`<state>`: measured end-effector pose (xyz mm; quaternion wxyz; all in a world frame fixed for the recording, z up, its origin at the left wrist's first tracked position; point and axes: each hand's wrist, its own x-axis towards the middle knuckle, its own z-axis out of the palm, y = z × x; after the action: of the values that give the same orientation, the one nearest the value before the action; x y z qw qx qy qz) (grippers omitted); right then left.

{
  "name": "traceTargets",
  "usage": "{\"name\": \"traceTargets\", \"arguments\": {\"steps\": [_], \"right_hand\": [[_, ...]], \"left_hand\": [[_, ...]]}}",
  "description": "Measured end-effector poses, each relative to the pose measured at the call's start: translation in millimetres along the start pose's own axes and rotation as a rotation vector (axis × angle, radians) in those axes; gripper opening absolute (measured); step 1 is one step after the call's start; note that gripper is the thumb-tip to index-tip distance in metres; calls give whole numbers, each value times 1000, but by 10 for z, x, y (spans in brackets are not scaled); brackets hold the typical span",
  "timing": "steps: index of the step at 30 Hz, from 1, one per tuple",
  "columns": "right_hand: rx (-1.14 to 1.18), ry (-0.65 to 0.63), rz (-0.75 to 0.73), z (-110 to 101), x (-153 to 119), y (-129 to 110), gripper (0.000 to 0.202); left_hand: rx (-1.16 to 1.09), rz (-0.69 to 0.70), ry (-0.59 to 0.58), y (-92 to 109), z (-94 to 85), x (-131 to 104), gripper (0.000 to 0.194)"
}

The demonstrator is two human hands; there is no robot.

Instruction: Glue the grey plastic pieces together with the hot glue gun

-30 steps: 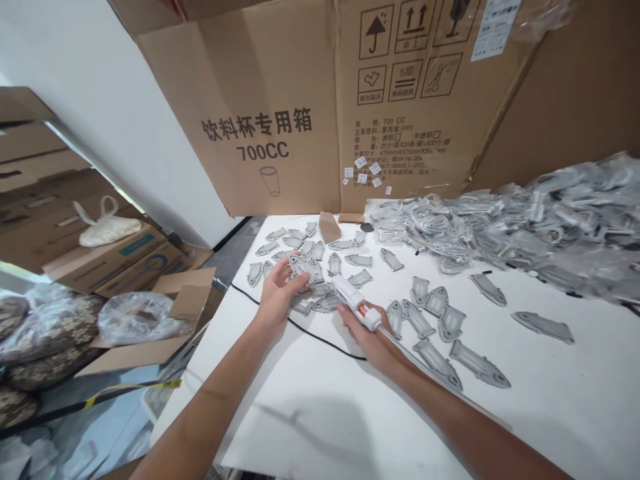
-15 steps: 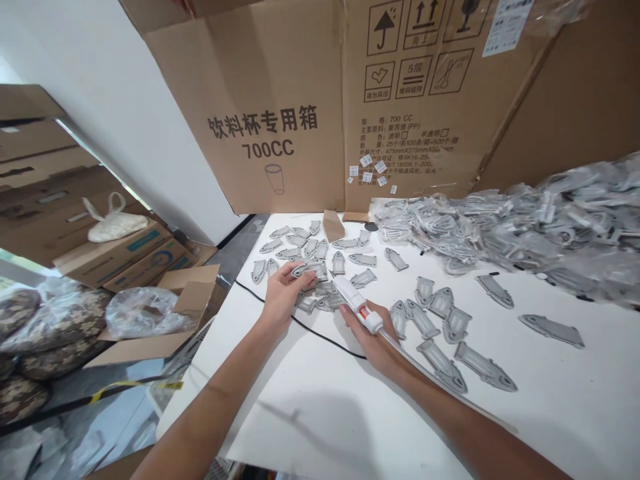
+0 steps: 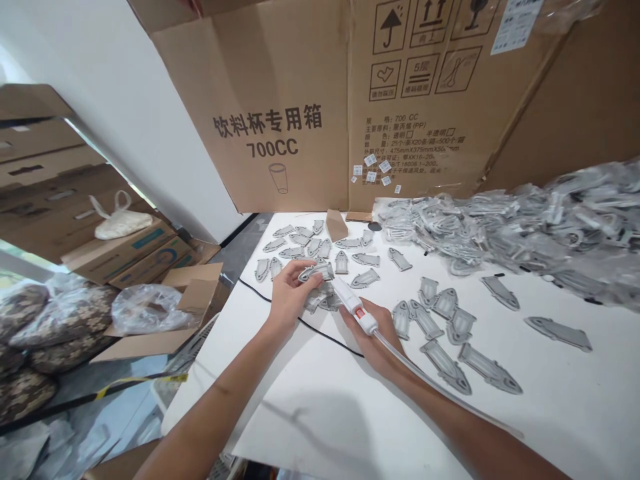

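My left hand (image 3: 293, 293) pinches a grey, boat-shaped plastic part (image 3: 320, 270) between thumb and fingers, raised over other grey parts. My right hand (image 3: 373, 327) is wrapped round a white corded hand tool (image 3: 351, 303) with a red switch on its body. The tool's tip points away from me, close to the right end of the held part; I cannot tell whether they touch. A white cord (image 3: 425, 373) trails back along my right forearm. Under my left hand lie several more grey parts, partly hidden by the fingers.
Loose grey parts (image 3: 445, 303) lie across the white table (image 3: 300, 413). Bagged parts (image 3: 500, 220) are heaped at the back right. A large cardboard box (image 3: 300, 67) stands behind. A black cable (image 3: 330, 342) crosses the table. Boxes and bags crowd the floor at left.
The view has shifted slightly. My left hand still holds the grey part, its right end now a little higher and nearer the tool. The tool has turned slightly in my right hand.
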<state>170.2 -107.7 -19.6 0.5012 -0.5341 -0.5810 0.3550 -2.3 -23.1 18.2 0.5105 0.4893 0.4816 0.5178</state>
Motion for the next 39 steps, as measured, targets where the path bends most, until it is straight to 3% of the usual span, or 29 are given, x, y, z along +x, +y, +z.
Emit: {"name": "traceTargets", "arguments": {"steps": [20,39], "right_hand": [[-82,32,-54,20,-3,28,39],[-89,39,22,31,-9,33,35]], "left_hand": [[59,3,-12,-10,15,-18,45],[79,9,-19,-35,18,-20,45]]}}
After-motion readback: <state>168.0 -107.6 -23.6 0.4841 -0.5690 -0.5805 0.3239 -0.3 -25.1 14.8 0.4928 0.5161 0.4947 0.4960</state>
